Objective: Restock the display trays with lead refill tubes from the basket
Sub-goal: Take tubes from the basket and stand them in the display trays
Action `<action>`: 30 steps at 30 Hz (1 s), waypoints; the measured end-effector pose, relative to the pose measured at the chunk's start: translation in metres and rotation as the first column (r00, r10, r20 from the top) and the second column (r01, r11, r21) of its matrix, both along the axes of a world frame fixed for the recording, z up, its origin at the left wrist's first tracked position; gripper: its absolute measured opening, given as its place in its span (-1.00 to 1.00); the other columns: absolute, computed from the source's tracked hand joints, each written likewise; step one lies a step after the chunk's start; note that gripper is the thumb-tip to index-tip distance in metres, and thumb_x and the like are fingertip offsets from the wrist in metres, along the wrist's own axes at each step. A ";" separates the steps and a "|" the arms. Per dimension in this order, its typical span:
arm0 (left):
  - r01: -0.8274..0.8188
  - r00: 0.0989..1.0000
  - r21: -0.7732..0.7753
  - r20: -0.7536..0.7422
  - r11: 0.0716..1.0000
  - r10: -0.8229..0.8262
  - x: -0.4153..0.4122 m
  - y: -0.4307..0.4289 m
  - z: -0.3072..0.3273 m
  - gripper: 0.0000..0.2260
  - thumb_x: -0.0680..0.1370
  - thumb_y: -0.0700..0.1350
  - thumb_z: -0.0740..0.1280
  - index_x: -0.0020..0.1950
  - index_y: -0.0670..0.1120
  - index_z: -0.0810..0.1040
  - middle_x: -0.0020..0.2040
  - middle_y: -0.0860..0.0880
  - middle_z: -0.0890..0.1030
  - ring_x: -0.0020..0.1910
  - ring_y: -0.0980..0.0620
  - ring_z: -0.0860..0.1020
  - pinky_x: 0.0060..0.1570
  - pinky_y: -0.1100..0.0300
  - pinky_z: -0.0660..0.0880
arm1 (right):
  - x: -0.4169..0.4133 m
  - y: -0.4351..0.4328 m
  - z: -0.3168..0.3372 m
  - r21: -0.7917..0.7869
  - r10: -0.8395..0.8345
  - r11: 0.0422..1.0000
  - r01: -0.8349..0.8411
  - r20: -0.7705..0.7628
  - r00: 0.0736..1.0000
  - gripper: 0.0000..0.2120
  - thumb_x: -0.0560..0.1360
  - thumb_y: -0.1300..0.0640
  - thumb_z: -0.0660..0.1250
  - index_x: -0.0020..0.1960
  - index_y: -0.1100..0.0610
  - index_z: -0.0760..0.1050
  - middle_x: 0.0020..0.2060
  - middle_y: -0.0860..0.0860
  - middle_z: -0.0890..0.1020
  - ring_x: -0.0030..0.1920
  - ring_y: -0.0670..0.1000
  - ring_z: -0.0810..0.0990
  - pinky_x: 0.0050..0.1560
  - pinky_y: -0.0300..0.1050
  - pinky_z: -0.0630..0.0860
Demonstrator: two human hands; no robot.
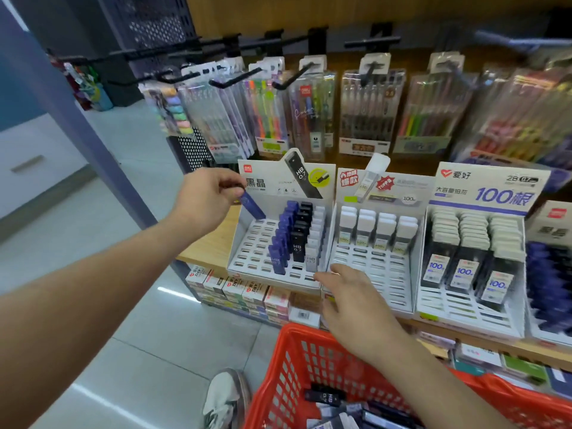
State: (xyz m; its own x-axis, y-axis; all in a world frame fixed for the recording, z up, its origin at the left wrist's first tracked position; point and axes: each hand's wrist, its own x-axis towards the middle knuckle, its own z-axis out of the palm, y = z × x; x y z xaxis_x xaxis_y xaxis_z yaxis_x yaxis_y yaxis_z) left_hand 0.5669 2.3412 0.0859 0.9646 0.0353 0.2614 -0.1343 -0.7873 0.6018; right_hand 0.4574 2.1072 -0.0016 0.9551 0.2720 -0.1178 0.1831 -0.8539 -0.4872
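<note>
Here, slim blue refill tube (252, 205), tilted

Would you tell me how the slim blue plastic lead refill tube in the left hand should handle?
Probably stiff and light: the left hand pinches the slim blue plastic lead refill tube by one end without it bending. Flat-sided, it should not roll; tall and narrow, it may tip outside the white slotted display tray.

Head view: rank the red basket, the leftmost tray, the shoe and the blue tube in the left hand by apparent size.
1. Red basket, largest, though nearest the camera and cropped.
2. Leftmost tray.
3. Shoe, also near and cropped.
4. Blue tube, smallest, pinched by the left hand.
</note>
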 end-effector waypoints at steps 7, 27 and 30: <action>0.081 0.996 0.195 -0.049 0.977 -0.073 0.025 -0.015 -0.022 -0.81 0.54 -0.20 0.35 0.14 -0.15 0.64 0.10 -0.07 0.65 0.15 -0.04 0.55 0.16 0.26 0.35 | 0.013 0.017 -0.004 -0.141 0.018 0.990 -0.015 0.021 1.000 -0.45 0.63 0.12 0.10 0.59 -0.06 0.08 0.57 0.09 0.10 0.55 0.10 0.05 0.55 -0.03 0.06; 0.157 0.983 0.242 -0.135 0.958 -0.127 0.044 -0.031 -0.044 -0.74 0.61 -0.26 0.20 0.26 -0.08 0.54 0.16 -0.05 0.62 0.13 0.01 0.57 -0.05 0.44 0.33 | 0.019 0.014 -0.023 -0.198 0.017 0.980 0.000 0.084 0.996 -0.55 0.63 0.14 0.09 0.51 -0.05 0.29 0.52 0.03 0.20 0.48 0.05 0.17 0.48 -0.08 0.18; 0.119 0.987 0.180 -0.127 0.976 -0.096 0.046 -0.033 -0.052 -0.86 0.58 -0.21 0.29 0.08 -0.08 0.60 -0.01 -0.06 0.65 0.00 -0.02 0.58 0.03 0.21 0.48 | 0.018 0.015 -0.025 -0.190 0.004 0.982 0.014 0.094 0.996 -0.54 0.61 0.14 0.11 0.50 -0.04 0.30 0.51 0.04 0.22 0.47 0.06 0.20 0.47 -0.06 0.21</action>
